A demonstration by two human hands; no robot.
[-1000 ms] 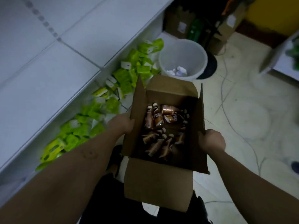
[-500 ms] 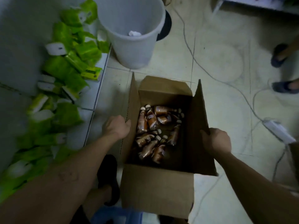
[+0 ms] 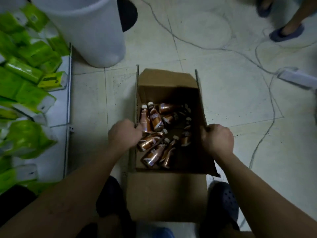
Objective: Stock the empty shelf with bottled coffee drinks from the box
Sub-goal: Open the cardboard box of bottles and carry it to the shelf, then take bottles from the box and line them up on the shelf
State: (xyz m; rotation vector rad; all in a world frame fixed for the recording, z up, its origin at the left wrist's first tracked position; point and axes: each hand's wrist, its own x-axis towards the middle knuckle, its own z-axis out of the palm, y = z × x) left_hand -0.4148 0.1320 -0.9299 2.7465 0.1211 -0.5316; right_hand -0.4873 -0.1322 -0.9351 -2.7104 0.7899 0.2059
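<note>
Here left hand (image 3: 124, 134) curls over left flap of open brown cardboard box (image 3: 164, 194) on pale tiled floor (image 3: 231, 103); right hand (image 3: 217, 139) grips right flap. Copper-labelled, white-capped coffee bottles (image 3: 155, 119) lie jumbled inside.

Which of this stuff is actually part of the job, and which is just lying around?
Job: cardboard box, coffee bottles inside it, left hand and right hand gripping its side flaps.
Lying about: white bucket, green packs, power strip.

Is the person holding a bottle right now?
No, the left hand and right hand each grip a side flap of the box, while the bottles lie loose inside.
</note>
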